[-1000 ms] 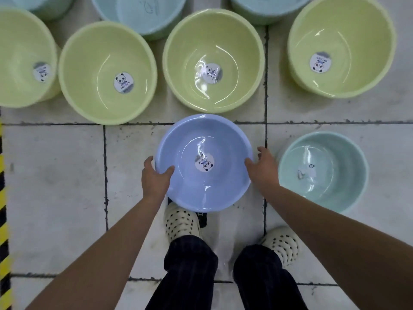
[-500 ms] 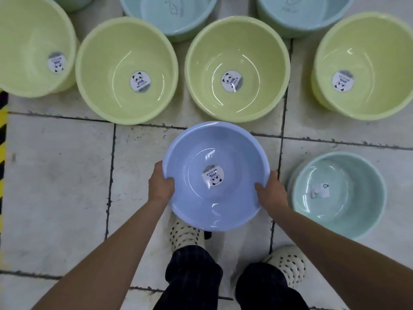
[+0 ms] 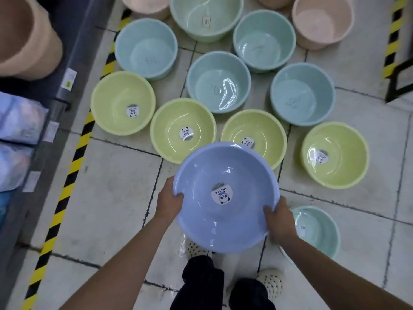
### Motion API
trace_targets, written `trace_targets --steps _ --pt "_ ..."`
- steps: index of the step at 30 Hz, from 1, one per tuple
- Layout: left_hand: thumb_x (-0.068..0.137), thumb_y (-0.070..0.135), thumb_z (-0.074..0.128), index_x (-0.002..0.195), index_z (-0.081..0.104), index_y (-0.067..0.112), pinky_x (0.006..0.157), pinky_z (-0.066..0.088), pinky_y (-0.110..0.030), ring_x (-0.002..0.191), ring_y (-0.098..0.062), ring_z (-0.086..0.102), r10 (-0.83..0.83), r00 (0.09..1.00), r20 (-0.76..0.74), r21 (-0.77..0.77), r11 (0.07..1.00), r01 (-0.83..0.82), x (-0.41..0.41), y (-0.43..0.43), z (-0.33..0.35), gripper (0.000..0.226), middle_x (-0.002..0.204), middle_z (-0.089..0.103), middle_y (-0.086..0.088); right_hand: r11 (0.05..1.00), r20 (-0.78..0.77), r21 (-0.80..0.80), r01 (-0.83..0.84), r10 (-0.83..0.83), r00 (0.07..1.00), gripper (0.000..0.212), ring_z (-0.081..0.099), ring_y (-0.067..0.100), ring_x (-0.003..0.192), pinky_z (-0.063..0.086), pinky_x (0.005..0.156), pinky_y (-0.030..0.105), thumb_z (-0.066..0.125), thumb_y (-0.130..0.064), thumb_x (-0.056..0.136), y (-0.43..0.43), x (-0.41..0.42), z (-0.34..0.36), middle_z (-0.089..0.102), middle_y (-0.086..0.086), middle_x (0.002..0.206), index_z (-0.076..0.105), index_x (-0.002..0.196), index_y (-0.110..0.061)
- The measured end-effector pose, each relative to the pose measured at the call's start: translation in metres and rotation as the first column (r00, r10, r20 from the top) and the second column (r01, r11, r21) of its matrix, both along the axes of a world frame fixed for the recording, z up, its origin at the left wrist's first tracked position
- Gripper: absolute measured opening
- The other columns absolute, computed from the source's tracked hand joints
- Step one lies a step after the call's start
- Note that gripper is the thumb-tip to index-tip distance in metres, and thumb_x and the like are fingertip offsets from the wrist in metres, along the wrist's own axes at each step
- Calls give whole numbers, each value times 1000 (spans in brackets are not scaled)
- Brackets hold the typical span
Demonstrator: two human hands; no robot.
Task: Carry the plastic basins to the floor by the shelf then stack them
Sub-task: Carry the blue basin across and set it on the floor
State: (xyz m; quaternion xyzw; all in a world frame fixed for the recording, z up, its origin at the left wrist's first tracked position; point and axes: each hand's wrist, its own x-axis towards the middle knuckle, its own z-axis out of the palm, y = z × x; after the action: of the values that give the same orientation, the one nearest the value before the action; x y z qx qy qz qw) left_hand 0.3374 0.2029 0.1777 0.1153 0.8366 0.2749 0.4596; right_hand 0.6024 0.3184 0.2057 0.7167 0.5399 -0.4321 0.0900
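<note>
A lilac-blue plastic basin (image 3: 225, 171) with a panda sticker hangs in the air above my feet. My left hand (image 3: 169, 199) grips its left rim and my right hand (image 3: 278, 218) grips its right rim. A small mint basin (image 3: 317, 229) sits on the floor just right of my right hand, partly hidden by it. Several yellow-green basins (image 3: 183, 128) stand in a row on the tiles ahead, with several pale blue-green basins (image 3: 219, 82) behind them. Pink basins (image 3: 321, 21) stand at the far back.
A grey shelf (image 3: 73, 70) runs along the left, holding a pink tub (image 3: 24, 39) and wrapped goods. Yellow-black hazard tape (image 3: 67, 182) marks the floor beside it. A black frame (image 3: 400, 81) stands at the far right. My feet in white perforated clogs (image 3: 269, 281) are below the basin.
The lilac-blue basin has risen off the floor in both hands. My view has lifted, so the shelf, more basins and the tape now show.
</note>
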Motion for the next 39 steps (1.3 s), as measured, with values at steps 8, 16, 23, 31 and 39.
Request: trace_targets --steps 8,16,23,31,39 --pt "69 19 55 129 52 22 75 47 -32 100 -23 59 104 994 24 61 993 -105 -101 -5 115 60 110 61 1 980 -46 46 -195 197 979 29 50 27 79 35 68 33 50 -13 93 41 -118 113 57 10 92 44 121 -6" --pt "83 1 61 118 52 28 64 46 -26 89 -16 59 234 971 -42 62 971 -231 -205 -5 158 45 100 61 6 945 -97 8 -328 328 940 24 53 29 78 38 68 33 47 -14 93 83 -247 144 56 4 86 41 117 -12" --pt "84 1 66 103 57 16 59 44 -25 85 -25 61 353 931 -89 -28 934 -357 -299 14 129 26 87 63 6 904 -130 -22 -426 420 898 34 55 29 82 41 70 34 49 -15 93 128 -360 99 63 13 99 45 126 -7" --pt "82 5 63 111 59 13 72 43 -32 91 -29 59 328 933 -145 -84 936 -342 -385 45 64 30 101 64 -6 832 -86 60 -551 554 828 45 62 34 97 44 72 34 53 -17 89 166 -458 35 64 7 98 46 133 -13" --pt "84 10 60 119 60 14 74 41 -29 90 -25 59 215 957 -197 -94 967 -237 -460 65 -21 35 97 63 0 826 -9 66 -560 562 827 44 63 36 96 39 69 31 58 -22 88 180 -527 -58 68 12 102 49 130 -11"
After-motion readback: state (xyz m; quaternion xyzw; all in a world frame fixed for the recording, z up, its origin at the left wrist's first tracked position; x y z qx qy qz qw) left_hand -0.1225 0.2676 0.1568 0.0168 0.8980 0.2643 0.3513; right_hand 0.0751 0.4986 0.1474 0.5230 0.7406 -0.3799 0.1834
